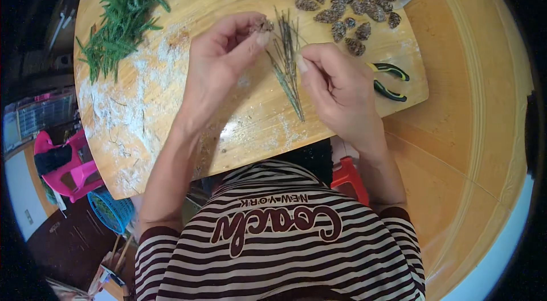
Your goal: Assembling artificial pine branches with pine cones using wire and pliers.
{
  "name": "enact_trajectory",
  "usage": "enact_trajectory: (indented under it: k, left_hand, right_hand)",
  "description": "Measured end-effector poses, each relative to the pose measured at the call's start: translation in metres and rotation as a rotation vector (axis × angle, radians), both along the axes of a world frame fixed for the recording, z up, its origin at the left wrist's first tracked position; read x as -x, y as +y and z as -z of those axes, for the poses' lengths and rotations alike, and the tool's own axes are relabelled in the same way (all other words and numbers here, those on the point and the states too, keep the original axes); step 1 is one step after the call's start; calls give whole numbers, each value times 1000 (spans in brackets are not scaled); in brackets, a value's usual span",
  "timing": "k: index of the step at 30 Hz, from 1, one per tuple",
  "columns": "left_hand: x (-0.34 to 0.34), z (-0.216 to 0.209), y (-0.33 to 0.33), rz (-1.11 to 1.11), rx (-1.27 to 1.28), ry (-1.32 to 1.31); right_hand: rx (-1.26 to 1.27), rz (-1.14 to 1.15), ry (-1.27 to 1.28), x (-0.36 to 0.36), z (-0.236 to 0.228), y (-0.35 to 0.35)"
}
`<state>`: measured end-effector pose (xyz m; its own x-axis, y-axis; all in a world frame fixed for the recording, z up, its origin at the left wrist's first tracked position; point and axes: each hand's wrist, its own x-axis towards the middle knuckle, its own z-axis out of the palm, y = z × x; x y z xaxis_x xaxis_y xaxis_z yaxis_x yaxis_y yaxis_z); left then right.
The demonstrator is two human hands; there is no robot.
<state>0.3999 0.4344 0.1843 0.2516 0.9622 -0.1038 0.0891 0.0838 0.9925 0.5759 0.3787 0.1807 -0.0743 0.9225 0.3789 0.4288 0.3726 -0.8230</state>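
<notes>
The left hand's [219, 53] grip pinches a cone [262, 26] above the tabletop [245, 136], just left of the thin stems [289, 44]. The right hand's [336, 76] thumb and forefinger press together; I cannot tell what, if anything, lies between them. The cone should be light and stiff, its scales brittle: hold it gently round the middle.

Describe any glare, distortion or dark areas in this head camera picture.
Head view: a bright glare spot shows on the tabletop, below the left hand; head view: seams in the wooden surface at right bow with the fisheye bend; head view: the corners are black, and the upper left is dim.
</notes>
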Motion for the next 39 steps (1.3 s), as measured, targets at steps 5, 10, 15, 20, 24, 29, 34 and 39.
enact_trajectory:
  k: [5, 10, 15, 20, 24, 29, 34, 39]
  left_hand:
    - [11, 0, -28, -83, 15, -129]
    - [14, -3, -40, -139, -41, -164]
    - [18, 4, -45, -137, -171, -91]
    - [18, 3, -49, -142, -191, -78]
    - [18, 2, -54, -132, -107, -160]
    - [16, 3, -57, -131, -32, -288]
    - [16, 7, -58, -119, -22, -346]
    - [19, 13, -58, -76, -9, -399]
  right_hand:
    - [-17, -69, -24, 19, -2, -3]
    - [-22, -101, -50, 26, -5, -7]
    - [-39, -97, -58, 30, -7, -9]
    - [-47, -88, -68, 31, -6, -11]
    - [-24, -80, -64, 31, -6, -12]
    - [22, -69, -19, 32, -4, -14]
    - [44, -78, 9, 30, -2, -15]
    - [32, -79, -5, 31, -3, -18]
